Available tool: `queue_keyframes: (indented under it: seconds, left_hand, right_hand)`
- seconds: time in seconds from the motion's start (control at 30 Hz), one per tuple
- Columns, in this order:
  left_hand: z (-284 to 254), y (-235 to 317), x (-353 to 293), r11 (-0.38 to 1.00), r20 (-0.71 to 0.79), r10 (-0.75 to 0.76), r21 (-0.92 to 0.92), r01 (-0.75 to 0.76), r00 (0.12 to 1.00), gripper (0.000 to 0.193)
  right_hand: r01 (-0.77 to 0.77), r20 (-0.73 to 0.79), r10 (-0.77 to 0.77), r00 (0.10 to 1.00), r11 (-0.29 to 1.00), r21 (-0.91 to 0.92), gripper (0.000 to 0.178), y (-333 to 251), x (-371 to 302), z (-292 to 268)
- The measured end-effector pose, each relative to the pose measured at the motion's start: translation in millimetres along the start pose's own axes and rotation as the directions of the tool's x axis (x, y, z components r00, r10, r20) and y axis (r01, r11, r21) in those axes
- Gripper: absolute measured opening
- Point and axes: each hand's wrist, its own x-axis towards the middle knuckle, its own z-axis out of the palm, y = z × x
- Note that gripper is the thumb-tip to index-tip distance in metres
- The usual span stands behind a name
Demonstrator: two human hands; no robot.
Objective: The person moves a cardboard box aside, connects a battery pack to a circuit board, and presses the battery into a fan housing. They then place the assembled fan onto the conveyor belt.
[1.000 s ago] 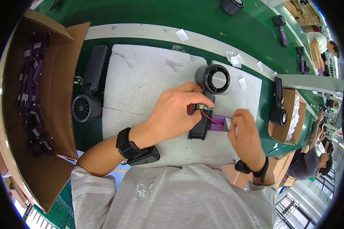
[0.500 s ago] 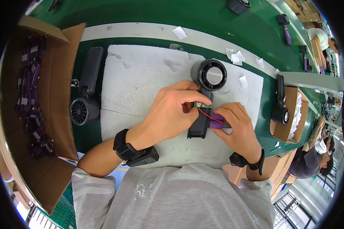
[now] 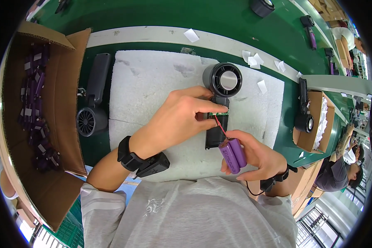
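A black handheld fan (image 3: 223, 79) lies on a white foam pad (image 3: 149, 78), its handle casing (image 3: 214, 137) uncovered. My left hand (image 3: 182, 115) is closed at the top of the handle, pinching a small green circuit board (image 3: 219, 114) between thumb and fingers. Red and dark wires (image 3: 221, 125) run from the board to a purple two-cell battery pack (image 3: 234, 154). That pack is in my right hand (image 3: 260, 157), tilted, beside the casing's lower end. Part of the board is hidden by my left fingers.
At left stands a cardboard box (image 3: 66, 103) holding several purple battery packs (image 3: 35, 99). Another dark fan (image 3: 91, 120) lies between box and pad. On the right are a black fan (image 3: 304, 120) and a small carton (image 3: 314, 140). White paper slips (image 3: 254, 60) lie along the far rail.
My right hand has drawn the battery pack toward me, out from beside the handle, and turned it so both cells show. The wires are pulled straighter. The left hand stays at the board.
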Motion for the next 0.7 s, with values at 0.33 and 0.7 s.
queue_keyframes:
  seconds: [0.33, 0.7]
  left_hand:
    - [4, -2, -1, 0.979, -0.055, 0.146, 0.153, -0.137, 0.988, 0.032]
    - [-1, 0, -1, 0.972, 0.009, 0.133, 0.197, -0.132, 0.991, 0.031]
  right_hand:
    - [-0.007, -0.199, -0.066, 0.978, 0.939, -0.344, 0.091, -7, -2, -10]
    - [-0.039, -0.266, -0.330, 0.906, 0.561, -0.827, 0.077, 8, 23, 15]
